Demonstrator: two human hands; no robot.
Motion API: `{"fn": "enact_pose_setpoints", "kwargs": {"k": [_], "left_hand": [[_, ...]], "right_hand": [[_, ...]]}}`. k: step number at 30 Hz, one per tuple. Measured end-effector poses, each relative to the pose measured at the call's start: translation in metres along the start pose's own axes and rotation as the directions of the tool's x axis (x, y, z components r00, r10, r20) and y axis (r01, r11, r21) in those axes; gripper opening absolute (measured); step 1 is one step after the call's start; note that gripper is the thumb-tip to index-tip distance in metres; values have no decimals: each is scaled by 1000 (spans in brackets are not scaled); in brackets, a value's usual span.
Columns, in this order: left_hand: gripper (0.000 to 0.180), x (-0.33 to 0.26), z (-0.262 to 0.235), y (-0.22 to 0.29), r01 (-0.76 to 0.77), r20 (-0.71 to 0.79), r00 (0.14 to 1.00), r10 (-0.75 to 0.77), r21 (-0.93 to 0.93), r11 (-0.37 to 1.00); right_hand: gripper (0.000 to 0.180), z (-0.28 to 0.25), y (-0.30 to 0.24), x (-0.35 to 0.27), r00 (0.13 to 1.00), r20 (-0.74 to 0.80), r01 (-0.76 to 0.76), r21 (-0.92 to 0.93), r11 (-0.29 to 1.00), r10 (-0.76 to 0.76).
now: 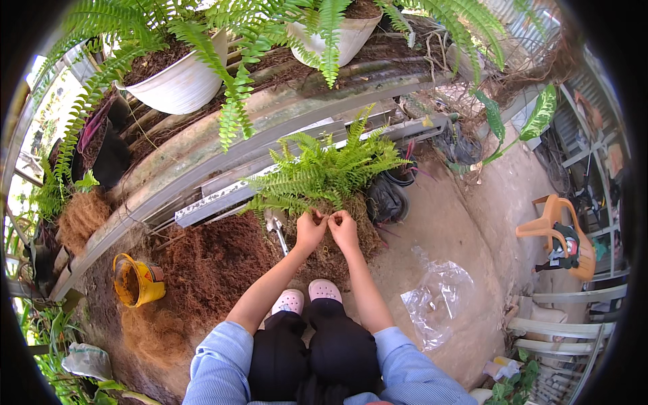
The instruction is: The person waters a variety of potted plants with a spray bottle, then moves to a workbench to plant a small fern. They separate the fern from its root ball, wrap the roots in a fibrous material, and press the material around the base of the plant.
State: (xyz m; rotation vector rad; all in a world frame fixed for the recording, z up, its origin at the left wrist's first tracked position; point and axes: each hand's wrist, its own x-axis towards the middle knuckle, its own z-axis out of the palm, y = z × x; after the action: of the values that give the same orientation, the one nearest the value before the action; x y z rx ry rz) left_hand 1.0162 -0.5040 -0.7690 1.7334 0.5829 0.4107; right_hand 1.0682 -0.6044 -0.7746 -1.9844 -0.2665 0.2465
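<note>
A leafy green fern [331, 169] stands in front of me, rising from a brown, fibrous root mass [361, 236]. My left hand [312, 229] and my right hand [343, 228] meet at the base of its fronds, nearly touching each other. On both, the fingers are closed in a pinch; whatever lies between them is too small to make out. Just left of my left hand a metal hand trowel [277, 228] rests against the pile of dark reddish-brown soil [216, 260].
A yellow bucket [138, 282] stands at the left, above loose coconut fibre [158, 334]. Clear plastic sheeting [435, 300] lies on the floor to my right, and a black plastic bag [390, 201] sits beside the fern. White pots [179, 84] line the bench [270, 101]. An orange chair [557, 236] is far right.
</note>
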Motion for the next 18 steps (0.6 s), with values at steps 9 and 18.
{"fn": "enact_pose_setpoints", "kwargs": {"k": [9, 18], "left_hand": [[22, -2, 10, -16, 45, -48, 998, -44, 13, 999], [29, 2, 9, -15, 327, -111, 837, -535, -683, 654]], "right_hand": [[29, -1, -5, -1, 998, 24, -58, -86, 995, 60], [30, -3, 14, 5, 812, -546, -304, -90, 949, 208]]}}
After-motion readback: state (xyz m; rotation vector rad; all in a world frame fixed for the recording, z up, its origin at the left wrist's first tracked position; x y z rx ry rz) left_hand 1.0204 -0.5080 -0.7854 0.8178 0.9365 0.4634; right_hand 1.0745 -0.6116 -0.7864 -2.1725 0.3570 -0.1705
